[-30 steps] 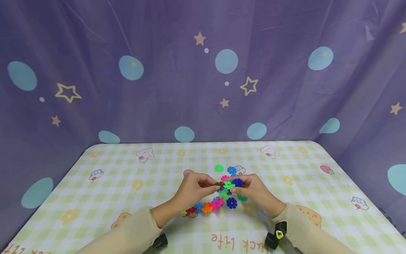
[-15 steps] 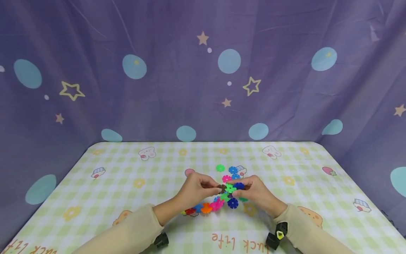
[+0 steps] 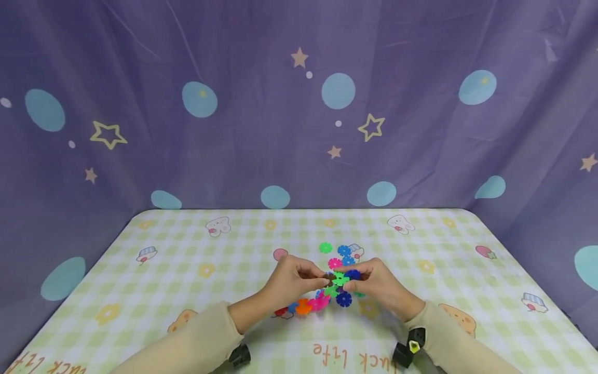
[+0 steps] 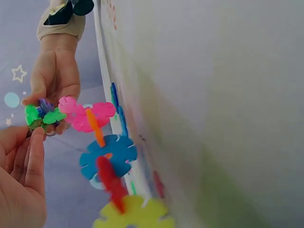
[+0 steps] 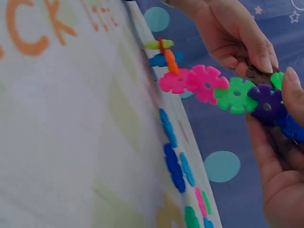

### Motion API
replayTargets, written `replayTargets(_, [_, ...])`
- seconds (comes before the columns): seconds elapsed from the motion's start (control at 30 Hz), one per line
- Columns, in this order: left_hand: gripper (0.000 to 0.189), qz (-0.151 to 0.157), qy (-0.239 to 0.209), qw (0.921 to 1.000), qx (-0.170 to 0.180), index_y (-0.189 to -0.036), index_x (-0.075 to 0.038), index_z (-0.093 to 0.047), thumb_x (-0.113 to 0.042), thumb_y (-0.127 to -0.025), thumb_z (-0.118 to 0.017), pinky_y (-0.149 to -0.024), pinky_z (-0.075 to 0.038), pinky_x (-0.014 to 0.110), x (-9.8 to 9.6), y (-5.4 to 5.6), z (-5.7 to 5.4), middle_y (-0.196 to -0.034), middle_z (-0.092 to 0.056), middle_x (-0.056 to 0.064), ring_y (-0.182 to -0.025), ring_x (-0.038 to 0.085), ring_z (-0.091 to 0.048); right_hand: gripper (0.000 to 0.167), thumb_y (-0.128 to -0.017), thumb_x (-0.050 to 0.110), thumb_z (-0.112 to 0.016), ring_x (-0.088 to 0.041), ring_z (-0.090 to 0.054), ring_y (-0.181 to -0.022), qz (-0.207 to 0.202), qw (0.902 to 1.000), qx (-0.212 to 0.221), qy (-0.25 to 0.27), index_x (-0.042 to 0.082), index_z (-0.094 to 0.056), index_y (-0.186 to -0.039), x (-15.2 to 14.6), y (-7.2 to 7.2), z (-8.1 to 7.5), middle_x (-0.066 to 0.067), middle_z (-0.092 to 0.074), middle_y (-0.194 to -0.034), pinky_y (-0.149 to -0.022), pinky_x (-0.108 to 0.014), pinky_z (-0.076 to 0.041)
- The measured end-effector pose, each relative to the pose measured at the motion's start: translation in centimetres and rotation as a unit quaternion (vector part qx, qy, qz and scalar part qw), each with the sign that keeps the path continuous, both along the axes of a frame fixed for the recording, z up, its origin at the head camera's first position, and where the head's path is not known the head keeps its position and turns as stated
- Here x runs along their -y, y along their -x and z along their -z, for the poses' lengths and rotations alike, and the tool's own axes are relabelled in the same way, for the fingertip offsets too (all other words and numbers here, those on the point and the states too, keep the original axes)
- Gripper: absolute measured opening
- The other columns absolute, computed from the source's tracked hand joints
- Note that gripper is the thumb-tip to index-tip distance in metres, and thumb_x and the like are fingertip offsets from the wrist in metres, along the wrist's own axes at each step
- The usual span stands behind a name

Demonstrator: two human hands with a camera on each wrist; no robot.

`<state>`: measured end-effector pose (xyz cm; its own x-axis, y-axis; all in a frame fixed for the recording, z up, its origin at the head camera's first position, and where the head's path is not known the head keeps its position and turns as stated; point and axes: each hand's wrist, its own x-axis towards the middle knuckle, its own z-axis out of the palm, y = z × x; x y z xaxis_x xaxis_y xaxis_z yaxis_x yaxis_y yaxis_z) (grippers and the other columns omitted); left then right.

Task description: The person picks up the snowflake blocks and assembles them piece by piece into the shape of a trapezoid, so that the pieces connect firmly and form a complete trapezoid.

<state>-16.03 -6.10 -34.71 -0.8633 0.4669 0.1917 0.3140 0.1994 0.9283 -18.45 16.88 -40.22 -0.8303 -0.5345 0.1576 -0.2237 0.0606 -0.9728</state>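
Note:
My left hand (image 3: 290, 279) pinches a brown snowflake disc (image 5: 259, 75) between thumb and fingers. It meets a bright green disc (image 3: 340, 279) of a linked chain; the exact joint is hidden by fingertips. My right hand (image 3: 384, 286) grips the chain by its green, purple (image 5: 266, 100) and dark blue (image 5: 293, 128) discs. From there the chain runs left through another green disc (image 5: 236, 95), pink discs (image 5: 207, 83), an orange one (image 3: 303, 306), a blue one (image 4: 108, 156), a red one (image 4: 110, 183) and a yellow one (image 4: 135, 213) at its end. The chain is held above the table.
Loose discs lie on the checked tablecloth (image 3: 187, 280) around the hands: a green one (image 3: 325, 248), blue ones (image 3: 343, 250), a pink one (image 3: 335, 263) and a dark blue one (image 3: 344, 299). A purple patterned curtain (image 3: 261, 130) hangs behind the table's far edge.
The brown disc has come closer to the green disc and now overlaps it more, as my left hand shifts slightly right. The head view has turned a little; the loose discs lie unmoved.

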Motion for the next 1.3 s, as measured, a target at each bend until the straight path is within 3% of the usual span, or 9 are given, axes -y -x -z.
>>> replayTargets(0.13, [0.006,-0.009,0.011,0.9999,-0.003,-0.084,0.005,-0.073,0.001,-0.081,-0.071,-0.064,-0.054,0.019,-0.1,-0.2,-0.6,-0.079,-0.071,0.015,-0.073,0.029,-0.069,0.034,-0.086,0.007,-0.068,-0.005,-0.060,-0.067,-0.021,0.9997,-0.013,0.005,-0.007,-0.063,-0.116,-0.3,0.3,-0.3,-0.010,-0.070,-0.098,-0.058,-0.019,-0.049])
replayTargets(0.27, [0.007,-0.010,0.005,0.9999,-0.006,-0.086,0.001,-0.074,-0.005,-0.082,-0.072,-0.064,-0.054,0.020,0.2,0.7,0.7,-0.080,-0.072,0.012,-0.075,0.032,-0.069,0.037,-0.090,0.008,-0.064,-0.012,-0.062,-0.086,-0.043,0.9989,-0.018,0.008,-0.007,-0.057,-0.123,-0.3,0.4,-0.6,-0.011,-0.065,-0.110,-0.072,-0.023,-0.052])
replayTargets(0.33, [0.007,-0.010,0.004,0.9999,-0.008,-0.086,0.001,-0.073,-0.005,-0.082,-0.072,-0.064,-0.055,0.021,0.2,0.8,0.8,-0.080,-0.072,0.012,-0.075,0.033,-0.069,0.036,-0.091,0.007,-0.061,-0.018,-0.059,-0.102,-0.052,0.9981,-0.023,0.022,-0.007,-0.056,-0.124,-0.2,0.4,-0.8,-0.012,-0.062,-0.117,-0.082,-0.028,-0.052])
replayTargets(0.5, [0.005,-0.008,0.009,0.9998,-0.015,-0.085,0.005,-0.070,0.002,-0.080,-0.071,-0.064,-0.054,0.021,-0.2,0.2,-0.6,-0.078,-0.070,0.015,-0.073,0.035,-0.068,0.024,-0.093,0.007,-0.058,-0.016,-0.063,-0.091,-0.021,0.9982,-0.045,0.032,-0.006,-0.063,-0.112,0.3,-0.1,-1.1,-0.008,-0.066,-0.104,-0.076,-0.028,-0.054])
replayTargets(0.6, [0.006,-0.011,0.009,0.9998,-0.011,-0.084,0.002,-0.069,0.001,-0.079,-0.072,-0.064,-0.054,0.021,-0.3,0.5,0.2,-0.078,-0.070,0.013,-0.071,0.029,-0.068,0.020,-0.092,0.009,-0.059,-0.014,-0.065,-0.085,0.003,0.9988,-0.042,0.026,-0.006,-0.066,-0.105,0.7,-0.4,-1.1,-0.004,-0.068,-0.097,-0.073,-0.027,-0.055])
replayTargets(0.77, [0.008,-0.010,0.003,0.9998,0.016,-0.083,-0.003,-0.070,-0.006,-0.078,-0.076,-0.065,-0.055,0.022,-0.4,1.0,1.7,-0.078,-0.071,0.008,-0.069,0.016,-0.067,0.018,-0.088,0.005,-0.064,-0.013,-0.066,-0.086,0.013,0.9990,-0.037,0.022,-0.010,-0.066,-0.098,0.9,-1.0,-0.9,0.002,-0.069,-0.095,-0.073,-0.028,-0.055])
replayTargets(0.93, [0.012,0.005,0.005,0.9994,0.034,-0.086,-0.006,-0.071,-0.015,-0.080,-0.076,-0.067,-0.056,0.028,0.0,1.7,1.9,-0.080,-0.071,0.006,-0.073,0.025,-0.068,0.015,-0.086,0.004,-0.066,-0.014,-0.066,-0.087,0.015,0.9981,-0.056,0.018,-0.008,-0.067,-0.095,0.7,-1.1,-1.0,-0.001,-0.069,-0.095,-0.073,-0.029,-0.056])
replayTargets(1.1, [0.020,0.022,0.002,0.9978,0.062,-0.094,-0.001,-0.070,-0.018,-0.084,-0.072,-0.071,-0.056,0.037,0.9,3.4,2.0,-0.086,-0.071,0.008,-0.083,0.036,-0.066,0.009,-0.086,0.002,-0.065,-0.016,-0.065,-0.089,0.007,0.9971,-0.071,0.028,-0.001,-0.071,-0.092,0.1,-0.8,-1.1,-0.007,-0.070,-0.097,-0.072,-0.030,-0.055])
replayTargets(1.3, [0.026,0.063,0.010,0.9887,0.136,-0.104,0.007,-0.066,-0.006,-0.082,-0.072,-0.078,-0.056,0.033,1.7,5.3,3.4,-0.098,-0.070,0.015,-0.089,0.023,-0.068,0.009,-0.087,-0.001,-0.063,-0.020,-0.065,-0.091,-0.037,0.9959,-0.067,0.048,-0.001,-0.071,-0.091,-0.4,-0.3,-1.3,-0.008,-0.071,-0.097,-0.076,-0.032,-0.055])
